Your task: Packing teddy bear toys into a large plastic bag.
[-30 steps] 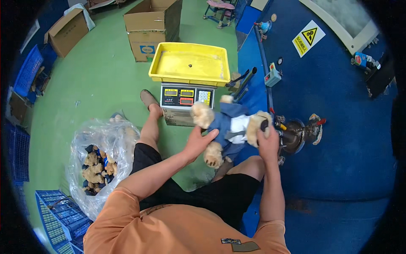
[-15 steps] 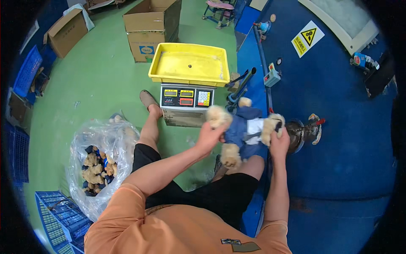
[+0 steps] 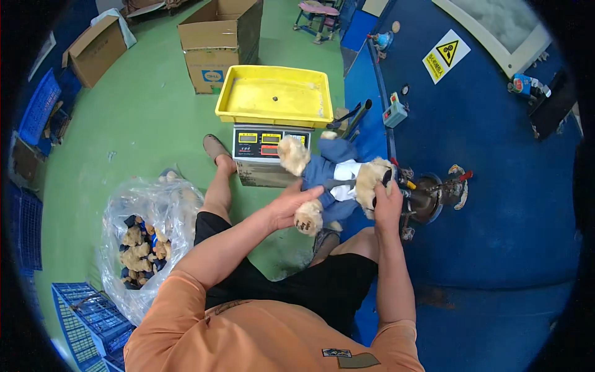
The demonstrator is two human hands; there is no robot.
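A plush teddy bear [image 3: 345, 180] with cream fur wears a blue suit, a white shirt front and a grey tie. It lies sideways above my lap, head to the right and legs to the left. My right hand [image 3: 388, 208] is closed round its head, next to a dark patch on the face. At the bear's lower left, my left hand [image 3: 294, 206] holds its blue clothing between thumb and fingers. Some of those fingers are hidden behind the toy. One paw with a dark marking hangs just right of that hand.
Ahead stands a digital scale [image 3: 260, 170] with a yellow tray [image 3: 273, 118] on top. To my left, a clear plastic bag [image 3: 180, 211] holds several plush toys beside blue crates [image 3: 93, 316]. A big blue machine [image 3: 483, 229] with a metal nozzle fitting [image 3: 427, 198] is close on my right.
The teddy bear has shifted left and turned slightly. My left hand has moved from near its leg down to the lower side of its body. My right hand still grips the head.
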